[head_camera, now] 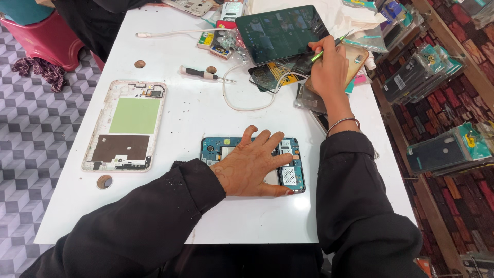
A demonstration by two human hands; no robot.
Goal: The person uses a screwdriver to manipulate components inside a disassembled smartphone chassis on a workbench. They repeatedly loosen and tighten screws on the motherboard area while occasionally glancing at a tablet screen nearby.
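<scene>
White worktable (247, 221) filled the frame; left hand (252, 164) lay spread flat on the opened tablet (293, 177), lower centre — thin, fragile, best gripped by its edges. Right hand (329, 69) pinched a green tool (332, 46), upper right.

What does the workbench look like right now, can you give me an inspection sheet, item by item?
Surface: white table, speckled with small bits.
Job's things: opened phone body showing blue circuit board, flat near the front edge; green-handled tool.
Clutter: detached back frame with green and brown panels at left; black-handled screwdriver; dark tablet; cracked screen panel; three round brown discs; small parts boxes.
Grips: left hand pressed flat on the phone body; right hand holds the green-handled tool beside the tablet.
Cables: white cable looped mid-table; another along the far edge.
Surroundings: grey patterned floor, red stool, racks of phone cases at right.
</scene>
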